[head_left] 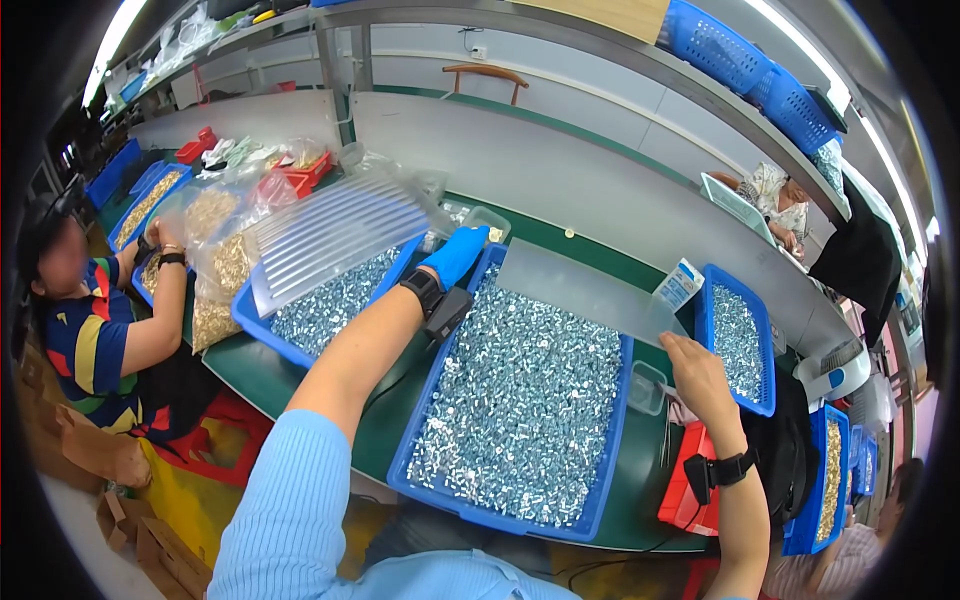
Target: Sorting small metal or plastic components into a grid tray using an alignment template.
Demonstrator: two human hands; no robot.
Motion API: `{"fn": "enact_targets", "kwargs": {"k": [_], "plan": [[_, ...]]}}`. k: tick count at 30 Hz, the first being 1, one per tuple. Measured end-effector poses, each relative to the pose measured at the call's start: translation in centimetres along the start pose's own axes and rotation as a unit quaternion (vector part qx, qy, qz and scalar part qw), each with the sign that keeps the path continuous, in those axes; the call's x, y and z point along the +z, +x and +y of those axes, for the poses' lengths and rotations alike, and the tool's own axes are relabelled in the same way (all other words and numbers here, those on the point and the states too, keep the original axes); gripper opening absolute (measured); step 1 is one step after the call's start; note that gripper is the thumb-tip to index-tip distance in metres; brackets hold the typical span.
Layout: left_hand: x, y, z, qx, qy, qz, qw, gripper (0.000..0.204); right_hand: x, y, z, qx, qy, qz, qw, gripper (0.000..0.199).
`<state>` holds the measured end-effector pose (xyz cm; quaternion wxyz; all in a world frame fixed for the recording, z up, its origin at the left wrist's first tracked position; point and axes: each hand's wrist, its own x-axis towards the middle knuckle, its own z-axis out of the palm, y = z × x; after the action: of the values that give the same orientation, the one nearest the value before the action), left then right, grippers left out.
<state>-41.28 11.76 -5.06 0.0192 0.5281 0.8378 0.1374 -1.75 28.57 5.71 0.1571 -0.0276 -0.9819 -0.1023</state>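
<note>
Your hands are well apart. Your L. hand, in a blue glove, is at the far L. corner of the blue tray; grip can't be told from this view. Your R. hand, bare, has its fingertips at the R. end of the translucent sheet; can't tell if they clamp it. Sheet spans the tray's far end, above small metal pcs. Tray is on the green table, directly in front of you. To its L.: 2nd blue tray w/ a ribbed panel lying partly over it. To its R.: clear box, red bin, blue basket w/ similar pcs.
</note>
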Motion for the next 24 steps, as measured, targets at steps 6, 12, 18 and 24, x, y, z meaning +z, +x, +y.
{"fn": "enact_targets", "kwargs": {"k": [6,12,18,24], "plan": [[4.6,4.3,-4.6,0.14,-0.181,0.184,0.956,0.038,0.2,0.5,0.0,0.001,-0.004,-0.007,1.0,0.034],[2.3,1.9,-4.2,0.076,-0.318,0.148,0.933,0.039,1.1,1.7,0.2,-0.008,-0.007,0.004,1.0,0.033],[-7.8,-6.7,3.8,-0.086,-0.606,0.042,0.79,0.04,0.3,3.1,-0.3,0.032,-0.002,0.009,0.999,0.03],[-11.3,-18.1,4.8,-0.014,-0.674,0.014,0.738,0.04,0.6,1.5,-0.1,0.033,0.016,0.152,0.988,0.026]]}}
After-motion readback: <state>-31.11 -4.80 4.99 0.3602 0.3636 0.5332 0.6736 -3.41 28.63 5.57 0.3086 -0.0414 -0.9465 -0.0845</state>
